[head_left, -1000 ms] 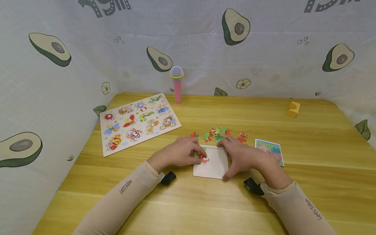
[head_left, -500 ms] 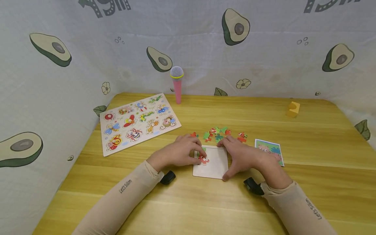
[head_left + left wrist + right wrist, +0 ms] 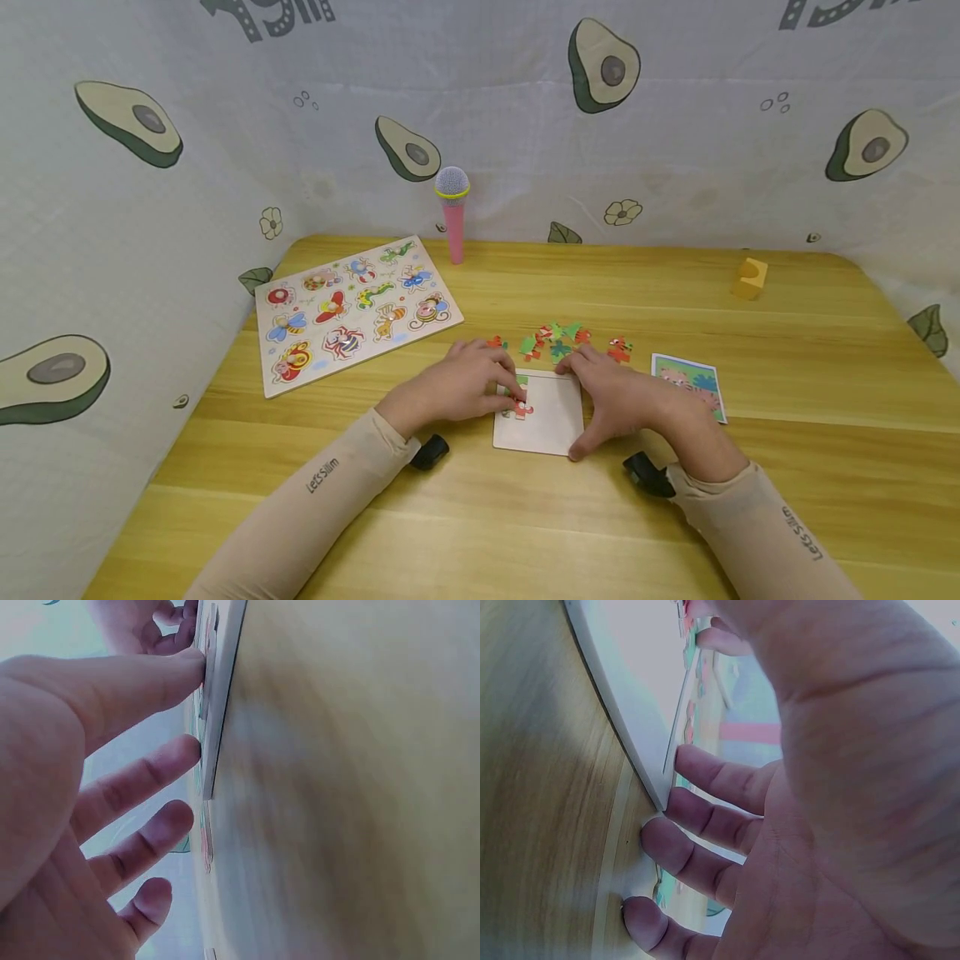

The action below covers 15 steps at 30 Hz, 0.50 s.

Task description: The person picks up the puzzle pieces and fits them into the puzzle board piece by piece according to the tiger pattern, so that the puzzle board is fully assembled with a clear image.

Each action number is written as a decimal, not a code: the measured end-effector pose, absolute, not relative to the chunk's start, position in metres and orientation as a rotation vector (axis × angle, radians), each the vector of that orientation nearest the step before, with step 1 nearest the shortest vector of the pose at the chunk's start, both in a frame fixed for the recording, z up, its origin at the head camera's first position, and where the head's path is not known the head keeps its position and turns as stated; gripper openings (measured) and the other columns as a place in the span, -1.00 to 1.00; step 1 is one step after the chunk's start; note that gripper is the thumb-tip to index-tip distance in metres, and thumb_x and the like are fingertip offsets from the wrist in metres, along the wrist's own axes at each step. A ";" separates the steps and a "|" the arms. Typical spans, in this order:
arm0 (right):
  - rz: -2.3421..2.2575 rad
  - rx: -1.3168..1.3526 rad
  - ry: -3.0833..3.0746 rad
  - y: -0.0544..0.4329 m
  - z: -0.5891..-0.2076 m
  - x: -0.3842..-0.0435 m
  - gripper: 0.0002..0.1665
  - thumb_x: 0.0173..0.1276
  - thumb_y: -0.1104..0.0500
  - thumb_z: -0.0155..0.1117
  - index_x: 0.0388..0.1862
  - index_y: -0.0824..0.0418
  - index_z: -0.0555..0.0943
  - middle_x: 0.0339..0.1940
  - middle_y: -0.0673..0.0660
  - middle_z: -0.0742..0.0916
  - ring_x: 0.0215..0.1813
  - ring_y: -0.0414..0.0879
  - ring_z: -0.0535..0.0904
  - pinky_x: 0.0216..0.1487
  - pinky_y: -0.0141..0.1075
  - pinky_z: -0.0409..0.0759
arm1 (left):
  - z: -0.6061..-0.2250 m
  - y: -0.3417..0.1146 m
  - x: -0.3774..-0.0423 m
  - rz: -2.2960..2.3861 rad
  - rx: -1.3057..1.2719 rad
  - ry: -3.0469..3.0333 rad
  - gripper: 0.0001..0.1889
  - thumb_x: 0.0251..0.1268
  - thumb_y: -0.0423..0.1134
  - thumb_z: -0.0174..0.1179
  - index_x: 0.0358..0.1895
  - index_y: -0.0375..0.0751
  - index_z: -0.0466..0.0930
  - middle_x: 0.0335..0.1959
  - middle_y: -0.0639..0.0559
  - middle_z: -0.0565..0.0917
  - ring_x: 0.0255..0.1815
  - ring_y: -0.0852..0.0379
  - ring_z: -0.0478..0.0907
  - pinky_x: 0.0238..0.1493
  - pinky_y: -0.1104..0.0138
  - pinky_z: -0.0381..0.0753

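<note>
A white puzzle board [image 3: 551,427] lies flat on the wooden table in front of me. Thumb and index finger of my left hand [image 3: 474,385] pinch a red jigsaw piece [image 3: 522,408] on the board's left part, covering some of it. Just beyond that piece a green jigsaw piece [image 3: 522,381] shows on the board. My right hand [image 3: 618,395] grips the board's right side, thumb at the near corner and fingers at the far edge. From the left wrist, the thumb touches a thin piece on the board [image 3: 229,694]; the other fingers are spread.
Several loose red and green jigsaw pieces [image 3: 560,350] lie beyond the board. A picture card [image 3: 705,383] is at right, partly behind my right hand. Farther off are an insect peg puzzle [image 3: 360,317], a pink toy microphone [image 3: 454,233] and a yellow block [image 3: 750,278].
The red piece has shifted and turned slightly on the board under my left fingers, lining up closer below the green one. My right hand keeps its hold on the board.
</note>
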State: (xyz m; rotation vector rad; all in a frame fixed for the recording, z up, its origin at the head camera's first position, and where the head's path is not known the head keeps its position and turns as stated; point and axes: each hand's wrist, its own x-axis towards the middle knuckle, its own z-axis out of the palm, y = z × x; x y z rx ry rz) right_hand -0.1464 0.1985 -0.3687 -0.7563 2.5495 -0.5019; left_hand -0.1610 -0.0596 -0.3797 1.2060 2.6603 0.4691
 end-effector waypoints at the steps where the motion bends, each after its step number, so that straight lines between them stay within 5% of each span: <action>1: -0.502 -0.759 2.549 0.199 -0.368 -0.147 0.25 -0.22 -0.32 0.70 0.31 0.31 0.35 0.17 0.17 0.43 0.17 0.10 0.39 0.22 0.07 0.43 | -0.380 -0.059 -0.161 0.467 1.201 2.668 -0.82 0.35 0.03 0.33 -0.05 0.30 0.81 -0.04 0.27 0.61 0.14 0.09 0.38 0.20 0.08 0.23; 15: -0.507 -0.766 2.547 0.198 -0.368 -0.147 0.25 -0.20 -0.32 0.69 0.33 0.31 0.35 0.18 0.18 0.42 0.17 0.11 0.39 0.22 0.09 0.43 | -0.383 -0.057 -0.162 0.422 1.105 2.759 -0.75 0.25 0.13 0.39 -0.07 0.22 0.81 -0.05 0.28 0.65 0.21 0.05 0.40 0.22 0.01 0.24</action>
